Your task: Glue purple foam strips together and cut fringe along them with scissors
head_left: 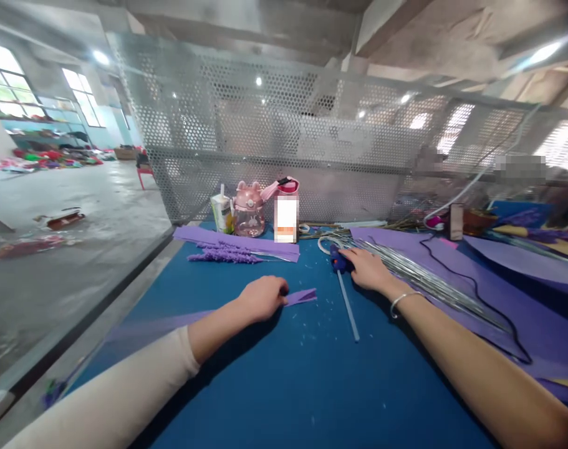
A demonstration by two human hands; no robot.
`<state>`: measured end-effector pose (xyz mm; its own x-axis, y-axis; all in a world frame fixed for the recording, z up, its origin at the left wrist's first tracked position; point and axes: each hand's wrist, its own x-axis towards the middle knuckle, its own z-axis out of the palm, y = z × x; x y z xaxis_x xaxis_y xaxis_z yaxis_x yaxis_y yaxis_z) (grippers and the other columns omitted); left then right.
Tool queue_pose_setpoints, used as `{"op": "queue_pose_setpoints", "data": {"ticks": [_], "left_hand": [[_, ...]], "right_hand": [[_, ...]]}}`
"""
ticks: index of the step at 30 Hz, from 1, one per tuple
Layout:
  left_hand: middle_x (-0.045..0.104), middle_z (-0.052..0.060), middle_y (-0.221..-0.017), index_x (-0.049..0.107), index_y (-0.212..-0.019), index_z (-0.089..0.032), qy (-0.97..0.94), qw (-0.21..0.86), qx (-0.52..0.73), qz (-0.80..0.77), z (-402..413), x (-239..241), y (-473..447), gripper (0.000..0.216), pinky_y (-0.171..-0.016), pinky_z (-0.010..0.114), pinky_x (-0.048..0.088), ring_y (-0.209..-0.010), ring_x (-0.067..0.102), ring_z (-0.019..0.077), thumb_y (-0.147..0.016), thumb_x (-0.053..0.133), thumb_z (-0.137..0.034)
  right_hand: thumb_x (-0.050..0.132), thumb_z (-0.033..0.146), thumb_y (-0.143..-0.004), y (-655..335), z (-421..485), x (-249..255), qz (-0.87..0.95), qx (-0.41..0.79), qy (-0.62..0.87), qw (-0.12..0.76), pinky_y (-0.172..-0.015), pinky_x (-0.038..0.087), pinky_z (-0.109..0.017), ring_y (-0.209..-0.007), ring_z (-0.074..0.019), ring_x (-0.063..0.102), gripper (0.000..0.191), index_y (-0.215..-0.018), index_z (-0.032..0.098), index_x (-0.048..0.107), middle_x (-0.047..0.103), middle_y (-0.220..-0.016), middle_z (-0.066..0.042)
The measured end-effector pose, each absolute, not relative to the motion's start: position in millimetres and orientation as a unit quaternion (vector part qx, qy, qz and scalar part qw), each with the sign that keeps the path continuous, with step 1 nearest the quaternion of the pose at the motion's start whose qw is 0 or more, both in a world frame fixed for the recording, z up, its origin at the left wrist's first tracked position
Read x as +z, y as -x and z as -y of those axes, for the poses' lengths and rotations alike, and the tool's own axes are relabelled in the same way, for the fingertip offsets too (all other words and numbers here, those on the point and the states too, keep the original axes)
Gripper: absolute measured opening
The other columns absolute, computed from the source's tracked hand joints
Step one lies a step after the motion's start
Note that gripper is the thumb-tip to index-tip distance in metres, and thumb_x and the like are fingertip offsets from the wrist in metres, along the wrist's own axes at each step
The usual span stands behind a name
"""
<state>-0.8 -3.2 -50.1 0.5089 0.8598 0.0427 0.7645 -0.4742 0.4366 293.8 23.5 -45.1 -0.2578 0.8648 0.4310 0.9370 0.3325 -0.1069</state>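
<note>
My left hand [264, 297] is closed on one end of a long purple paper strip [302, 297] lying on the blue table [288, 374]. My right hand [366, 268] rests over a blue glue gun [337, 259], fingers curled round it; a pale glue stick [348, 307] sticks out of the gun toward me. A bracelet sits on that wrist. A bundle of silver wires [424, 280] lies just right of the hand.
Purple paper sheets [237, 240] and finished purple flower stems [225, 254] lie at the back left. A drink carton [222, 213], a pink bottle [249, 212] and another bottle [286, 212] stand by the perforated metal screen [312, 137]. A black cord [475, 293] crosses purple sheets on the right.
</note>
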Motion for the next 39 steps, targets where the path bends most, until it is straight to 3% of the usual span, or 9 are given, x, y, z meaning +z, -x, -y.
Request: {"op": "queue_pose_setpoints", "data": {"ticks": [6,8,11,13,14,18,23,28,39], "left_hand": [[0.06,0.002,-0.062,0.059,-0.063,-0.016,-0.833,0.258,0.176,-0.456,3.1,-35.1,10.9,0.01,-0.048,0.022,0.033,-0.054,0.052,0.0135,-0.063,0.066,-0.024],[0.057,0.001,-0.061,0.054,-0.064,-0.016,-0.812,0.285,0.235,-0.451,1.7,-24.2,8.8,0.013,-0.049,0.021,0.034,-0.054,0.049,0.0115,-0.071,0.06,-0.026],[0.053,0.0,-0.062,0.047,-0.079,-0.017,-0.761,0.342,0.324,-0.447,12.7,-4.4,-2.7,0.022,-0.047,0.019,0.039,-0.05,0.049,0.009,-0.09,0.034,-0.032],[0.057,0.001,-0.072,0.043,-0.085,-0.018,-0.719,0.399,0.369,-0.433,31.4,4.4,-14.0,0.023,-0.049,0.017,0.043,-0.055,0.054,0.0071,-0.093,0.029,-0.034],[0.058,0.002,-0.078,0.044,-0.084,-0.017,-0.629,0.51,0.426,-0.404,42.5,6.2,-19.5,0.017,-0.051,0.016,0.045,-0.06,0.057,0.0068,-0.091,0.038,-0.032],[0.06,0.0,-0.079,0.05,-0.09,-0.016,-0.438,0.703,0.468,-0.309,75.2,2.1,-31.2,0.013,-0.055,0.011,0.048,-0.06,0.059,0.0032,-0.083,0.058,-0.024],[0.062,0.0,-0.067,0.059,-0.084,-0.013,-0.495,0.655,0.481,-0.306,69.6,-1.9,-22.9,0.015,-0.047,0.011,0.046,-0.06,0.06,0.0067,-0.077,0.065,-0.025],[0.06,-0.003,-0.055,0.06,-0.072,-0.013,-0.537,0.624,0.477,-0.307,64.8,-0.8,-18.6,0.017,-0.048,0.011,0.044,-0.048,0.053,0.0025,-0.075,0.068,-0.027],[0.067,0.001,-0.066,0.065,-0.071,-0.013,-0.545,0.588,0.515,-0.303,64.9,12.4,-11.3,0.016,-0.049,0.015,0.045,-0.058,0.062,0.0081,-0.07,0.071,-0.028]], "right_hand": [[0.047,0.017,-0.082,-252.6,26.0,-11.9,0.76,-0.114,0.55,0.326,-0.092,0.037,-0.042,-0.104,-0.0256,0.05,0.039,-0.121,0.019,0.043,0.055,-0.115,-0.011],[0.044,0.027,-0.087,-237.9,45.9,-8.9,0.737,-0.111,0.548,0.38,-0.085,0.042,-0.038,-0.094,-0.0223,0.052,0.033,-0.119,0.018,0.039,0.054,-0.105,-0.011],[0.047,0.033,-0.088,-218.2,70.5,-10.9,0.715,0.037,0.509,0.478,-0.073,0.045,-0.03,-0.078,-0.0169,0.052,0.02,-0.102,0.019,0.045,0.053,-0.087,-0.004],[0.048,0.035,-0.087,-205.8,82.2,-14.6,0.738,0.181,0.481,0.438,-0.064,0.045,-0.026,-0.072,-0.0148,0.051,0.022,-0.102,0.019,0.046,0.054,-0.085,-0.003],[0.052,0.036,-0.085,-199.9,86.6,-16.8,0.752,0.238,0.461,0.407,-0.062,0.045,-0.025,-0.071,-0.0144,0.052,0.026,-0.105,0.019,0.047,0.055,-0.087,-0.003],[0.055,0.034,-0.084,-182.1,98.0,-25.3,0.768,0.312,0.406,0.384,-0.07,0.044,-0.025,-0.078,-0.0154,0.055,0.022,-0.099,0.018,0.056,0.061,-0.089,-0.002],[0.032,0.038,-0.095,-181.6,99.2,-31.5,0.745,0.354,0.436,0.359,-0.055,0.043,-0.022,-0.058,-0.0125,0.056,0.038,-0.079,0.016,0.059,0.06,-0.064,0.0],[0.031,0.036,-0.095,-188.8,94.7,-33.9,0.796,0.323,0.397,0.322,-0.055,0.042,-0.021,-0.053,-0.0114,0.055,0.038,-0.077,0.017,0.058,0.061,-0.061,0.001],[0.03,0.033,-0.095,-190.7,93.0,-38.3,0.827,0.282,0.378,0.306,-0.056,0.041,-0.021,-0.054,-0.0107,0.055,0.035,-0.082,0.018,0.059,0.06,-0.061,0.001]]}}
